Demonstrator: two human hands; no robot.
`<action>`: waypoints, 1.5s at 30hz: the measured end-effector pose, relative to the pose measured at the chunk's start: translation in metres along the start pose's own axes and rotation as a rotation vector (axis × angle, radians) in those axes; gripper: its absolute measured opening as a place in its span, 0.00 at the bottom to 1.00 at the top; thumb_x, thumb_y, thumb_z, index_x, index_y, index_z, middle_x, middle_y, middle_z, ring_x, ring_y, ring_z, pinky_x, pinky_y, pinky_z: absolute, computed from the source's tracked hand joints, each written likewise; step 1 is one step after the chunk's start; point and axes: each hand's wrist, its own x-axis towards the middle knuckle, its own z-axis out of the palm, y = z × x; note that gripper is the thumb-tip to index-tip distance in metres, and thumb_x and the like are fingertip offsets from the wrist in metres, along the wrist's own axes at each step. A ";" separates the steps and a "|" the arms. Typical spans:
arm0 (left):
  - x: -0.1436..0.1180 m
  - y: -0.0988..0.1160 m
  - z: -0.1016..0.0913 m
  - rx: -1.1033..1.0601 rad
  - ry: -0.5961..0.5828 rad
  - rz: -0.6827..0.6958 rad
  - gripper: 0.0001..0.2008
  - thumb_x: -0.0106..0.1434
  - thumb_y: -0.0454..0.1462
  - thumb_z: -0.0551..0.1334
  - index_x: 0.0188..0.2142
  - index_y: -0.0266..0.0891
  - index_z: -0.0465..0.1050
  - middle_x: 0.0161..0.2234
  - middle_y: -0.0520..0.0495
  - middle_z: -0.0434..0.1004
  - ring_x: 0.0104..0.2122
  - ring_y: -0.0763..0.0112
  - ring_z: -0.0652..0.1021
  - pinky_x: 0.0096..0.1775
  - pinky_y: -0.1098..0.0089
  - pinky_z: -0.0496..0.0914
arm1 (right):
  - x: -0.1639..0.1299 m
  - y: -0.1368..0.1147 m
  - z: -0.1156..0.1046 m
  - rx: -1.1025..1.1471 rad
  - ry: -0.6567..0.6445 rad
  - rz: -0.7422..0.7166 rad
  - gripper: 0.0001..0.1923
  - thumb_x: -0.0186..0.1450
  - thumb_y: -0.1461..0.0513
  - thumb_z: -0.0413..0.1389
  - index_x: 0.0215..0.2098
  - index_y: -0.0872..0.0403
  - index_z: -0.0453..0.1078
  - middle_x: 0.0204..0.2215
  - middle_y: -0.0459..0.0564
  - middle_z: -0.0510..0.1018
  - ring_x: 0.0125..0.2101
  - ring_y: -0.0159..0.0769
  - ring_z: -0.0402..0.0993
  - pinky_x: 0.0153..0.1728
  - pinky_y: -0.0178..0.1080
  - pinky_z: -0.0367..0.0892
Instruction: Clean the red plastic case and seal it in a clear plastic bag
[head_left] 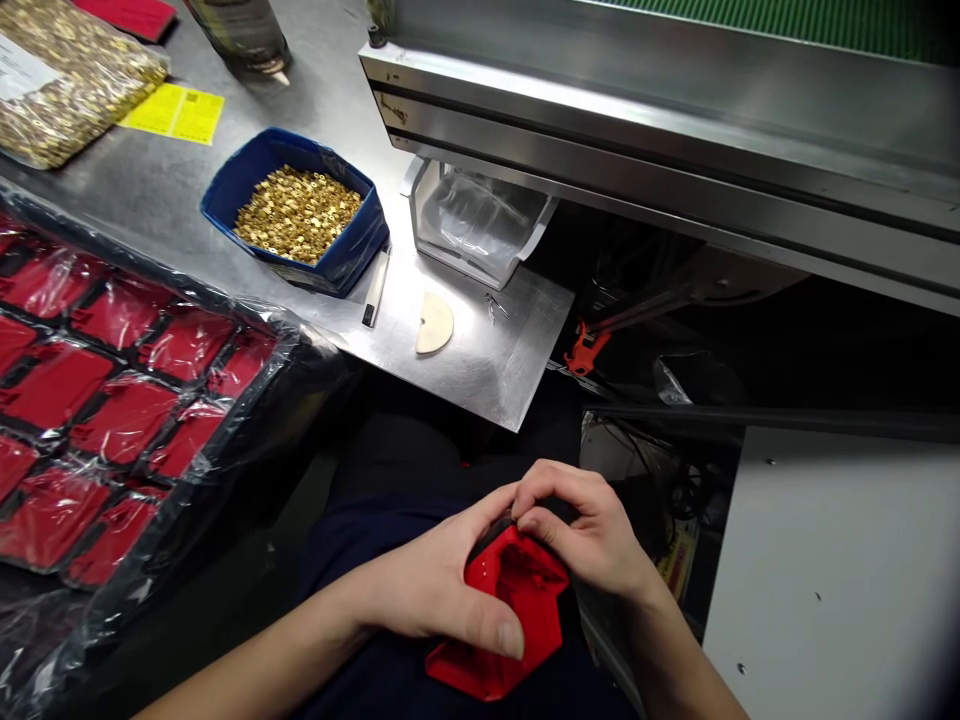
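Gripping the angular red case [541,625] over the lap [360,540] with the left hand [439,590]; pinching its far edge with the right hand [589,520]. Holding it apart from the sharp-cornered metal table [480,385], leaving open room between, flanked by a plastic-lined crate [244,425] at left and a smooth white panel [840,570] at right. Facing a blue bin [352,268] of gritty brass pieces [300,213] and a flat half-disc [436,325].
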 end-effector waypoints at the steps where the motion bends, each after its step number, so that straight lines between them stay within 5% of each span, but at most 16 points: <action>1: 0.000 0.001 0.000 0.014 0.003 0.006 0.46 0.51 0.52 0.78 0.63 0.43 0.60 0.49 0.45 0.70 0.41 0.67 0.73 0.41 0.69 0.69 | 0.000 0.000 0.000 0.000 0.001 -0.006 0.02 0.70 0.62 0.62 0.38 0.51 0.77 0.34 0.46 0.81 0.34 0.32 0.77 0.37 0.35 0.70; 14: 0.000 0.003 -0.003 0.109 0.002 0.058 0.45 0.51 0.51 0.78 0.62 0.42 0.62 0.47 0.46 0.73 0.41 0.66 0.75 0.45 0.65 0.70 | -0.004 0.005 0.006 -0.031 0.062 -0.095 0.04 0.71 0.65 0.58 0.38 0.52 0.75 0.33 0.47 0.80 0.33 0.34 0.76 0.37 0.37 0.71; 24: 0.001 0.000 -0.005 0.078 -0.017 0.082 0.51 0.52 0.53 0.77 0.68 0.43 0.57 0.56 0.40 0.71 0.47 0.62 0.74 0.47 0.64 0.71 | -0.002 0.004 0.001 -0.055 -0.052 -0.212 0.16 0.69 0.71 0.58 0.51 0.51 0.78 0.42 0.52 0.85 0.41 0.38 0.81 0.43 0.40 0.76; 32: 0.001 0.003 -0.003 0.054 -0.024 0.045 0.53 0.50 0.49 0.79 0.69 0.45 0.56 0.58 0.40 0.70 0.51 0.59 0.74 0.51 0.61 0.71 | -0.001 -0.003 -0.008 -0.105 0.001 -0.142 0.09 0.71 0.67 0.55 0.40 0.52 0.78 0.32 0.49 0.81 0.32 0.36 0.77 0.36 0.40 0.71; 38: 0.001 0.008 0.000 0.113 0.005 0.024 0.48 0.48 0.50 0.79 0.64 0.42 0.62 0.52 0.42 0.72 0.46 0.59 0.76 0.47 0.61 0.73 | 0.010 -0.015 -0.016 -0.055 -0.167 0.032 0.06 0.72 0.62 0.59 0.43 0.51 0.79 0.36 0.48 0.82 0.36 0.35 0.78 0.39 0.36 0.71; 45: 0.005 0.014 0.004 0.116 -0.037 0.015 0.45 0.47 0.44 0.80 0.60 0.42 0.64 0.52 0.45 0.71 0.48 0.59 0.73 0.50 0.61 0.71 | 0.025 -0.036 -0.032 -0.174 -0.378 0.037 0.06 0.73 0.62 0.58 0.40 0.52 0.78 0.35 0.47 0.82 0.34 0.32 0.77 0.36 0.34 0.70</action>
